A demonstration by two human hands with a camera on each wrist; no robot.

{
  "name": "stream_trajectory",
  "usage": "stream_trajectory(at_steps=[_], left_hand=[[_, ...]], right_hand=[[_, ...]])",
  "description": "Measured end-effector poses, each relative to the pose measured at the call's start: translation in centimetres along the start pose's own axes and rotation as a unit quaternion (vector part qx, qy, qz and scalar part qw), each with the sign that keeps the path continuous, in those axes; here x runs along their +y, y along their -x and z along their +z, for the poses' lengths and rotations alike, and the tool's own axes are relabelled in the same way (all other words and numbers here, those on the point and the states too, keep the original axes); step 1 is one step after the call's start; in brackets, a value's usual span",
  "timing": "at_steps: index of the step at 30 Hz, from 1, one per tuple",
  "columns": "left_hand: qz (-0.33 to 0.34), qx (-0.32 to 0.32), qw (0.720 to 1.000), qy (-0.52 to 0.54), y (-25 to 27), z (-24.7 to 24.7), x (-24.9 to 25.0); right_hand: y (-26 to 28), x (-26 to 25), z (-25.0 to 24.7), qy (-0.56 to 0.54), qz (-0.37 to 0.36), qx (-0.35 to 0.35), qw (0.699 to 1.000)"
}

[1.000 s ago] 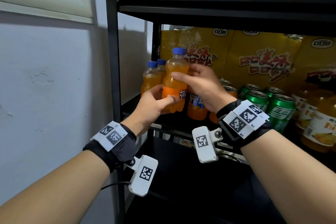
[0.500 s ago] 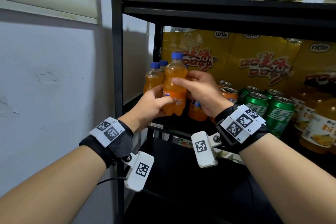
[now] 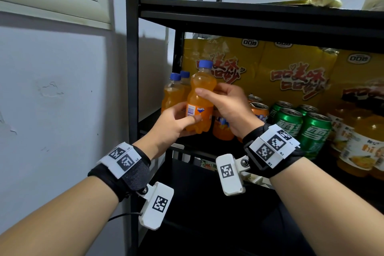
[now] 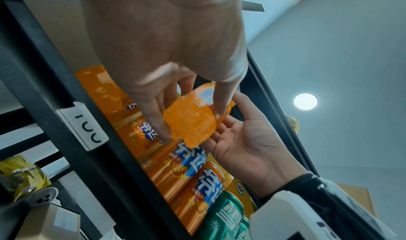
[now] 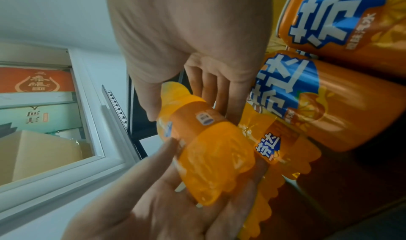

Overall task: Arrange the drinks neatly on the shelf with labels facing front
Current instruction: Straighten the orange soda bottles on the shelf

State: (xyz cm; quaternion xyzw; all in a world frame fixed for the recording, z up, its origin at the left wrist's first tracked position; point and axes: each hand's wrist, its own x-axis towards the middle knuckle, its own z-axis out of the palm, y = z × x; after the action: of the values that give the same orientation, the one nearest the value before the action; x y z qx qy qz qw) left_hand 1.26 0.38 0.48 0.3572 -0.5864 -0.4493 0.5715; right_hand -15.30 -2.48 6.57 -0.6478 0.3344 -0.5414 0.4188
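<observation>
An orange Fanta bottle (image 3: 200, 100) with a blue cap is held upright at the shelf's left front, both hands on it. My left hand (image 3: 176, 122) grips its lower half from the left, thumb across the label. My right hand (image 3: 222, 100) grips its upper body from the right. The label shows "FANTA" and small print toward me. From below, the bottle's base (image 4: 189, 123) sits between my left fingers (image 4: 153, 115) and the right palm (image 4: 248, 139). In the right wrist view the bottle (image 5: 211, 148) lies across the left hand (image 5: 158, 200). Two more orange bottles (image 3: 173, 93) stand behind.
On the black shelf (image 3: 187, 147) stand orange cans (image 3: 257, 112), green cans (image 3: 301, 127) and juice bottles (image 3: 357, 149) to the right, with yellow snack bags (image 3: 295, 72) behind. The black upright post (image 3: 132, 68) and a white wall (image 3: 52, 100) lie left. Another shelf board (image 3: 259, 14) runs above.
The bottle has been turned in my hands, so a different part of its label faces me. Both hands kept their hold and shifted slightly.
</observation>
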Motion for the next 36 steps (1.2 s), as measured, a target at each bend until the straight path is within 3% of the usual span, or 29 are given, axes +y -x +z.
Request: stream_trajectory(at_steps=[7, 15, 24, 32, 36], left_hand=[[0.036, 0.054, 0.996, -0.063, 0.0, 0.3, -0.6], [-0.023, -0.012, 0.999, -0.018, 0.2, 0.8, 0.2], [0.022, 0.058, 0.997, -0.040, 0.7, 1.1, 0.0], [-0.046, -0.031, 0.998, 0.014, 1.2, 1.1, 1.0], [0.000, 0.026, 1.000, -0.009, 1.4, 1.6, 1.4]], right_hand=[[-0.3, -0.4, -0.1, 0.035, -0.005, 0.004, 0.999], [-0.5, 0.2, -0.5, 0.027, -0.020, 0.034, 0.999], [0.2, 0.0, -0.4, 0.080, -0.029, 0.044, 0.995], [0.8, -0.7, -0.2, 0.039, -0.037, 0.052, 0.997], [1.3, -1.2, 0.0, 0.040, -0.023, 0.020, 0.999]])
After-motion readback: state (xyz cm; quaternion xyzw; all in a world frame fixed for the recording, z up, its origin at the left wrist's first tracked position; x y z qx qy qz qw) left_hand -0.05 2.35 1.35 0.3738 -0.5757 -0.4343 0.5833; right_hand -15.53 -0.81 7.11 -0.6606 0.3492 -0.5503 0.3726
